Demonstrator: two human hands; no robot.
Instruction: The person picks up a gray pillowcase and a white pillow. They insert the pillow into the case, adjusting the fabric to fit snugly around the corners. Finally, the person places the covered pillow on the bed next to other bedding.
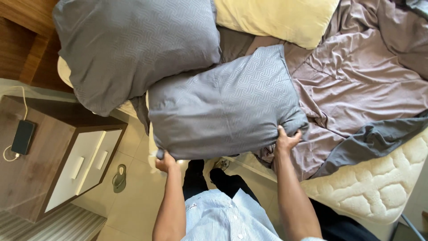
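Both hands, left hand (166, 161) and right hand (286, 140), were clamped on the grey square wave-textured fabric pillow (223, 105) over the bed's rumpled mauve sheet (356, 89).

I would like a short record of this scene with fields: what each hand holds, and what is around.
left hand: grips the near left corner of the grey pillow
right hand: grips its near right corner
second grey pillow: behind, at the left
yellow pillow: at the head of the bed
sheet: mauve, crumpled
mattress: bare at the near corner
nightstand: phone on top
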